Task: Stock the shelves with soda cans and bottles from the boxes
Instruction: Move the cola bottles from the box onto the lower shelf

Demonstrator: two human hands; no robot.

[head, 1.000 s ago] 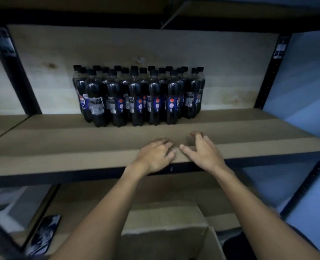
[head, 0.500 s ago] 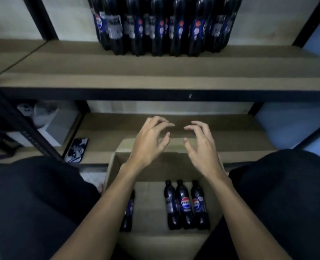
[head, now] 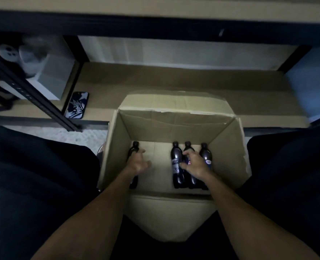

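Open cardboard box (head: 174,126): left hand (head: 137,163), fingers and thumb spread, touches the lone bottle (head: 134,148) at the box's left wall; right hand (head: 196,164), fingers spread, covers three bottles (head: 176,158) near its right wall.

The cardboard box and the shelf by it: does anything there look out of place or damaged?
Nothing spilled. One oddity: what looks like a phone lies on the lower shelf, where soda belongs. In the box one bottle lies apart from the other three.
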